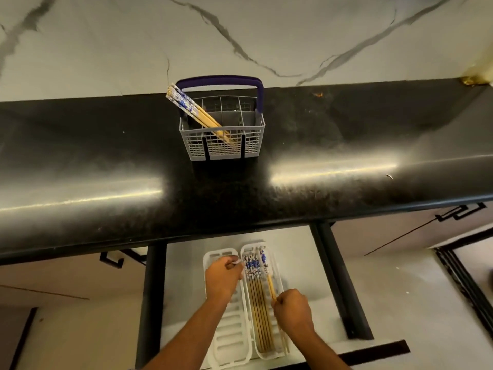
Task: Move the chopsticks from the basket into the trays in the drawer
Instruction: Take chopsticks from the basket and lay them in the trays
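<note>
My right hand pinches a chopstick over the right tray; my left hand curls on the left tray. More chopsticks lean in the basket on the worktop.

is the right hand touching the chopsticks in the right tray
Touching. The head view shows the right hand closed around the lower end of chopsticks that lie angled into the right tray, with no gap between fingers and sticks.

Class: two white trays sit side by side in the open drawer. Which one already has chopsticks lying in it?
The right tray, beside the right hand, holds a row of chopsticks. The left tray, under the left hand, shows only bare slots.
</note>
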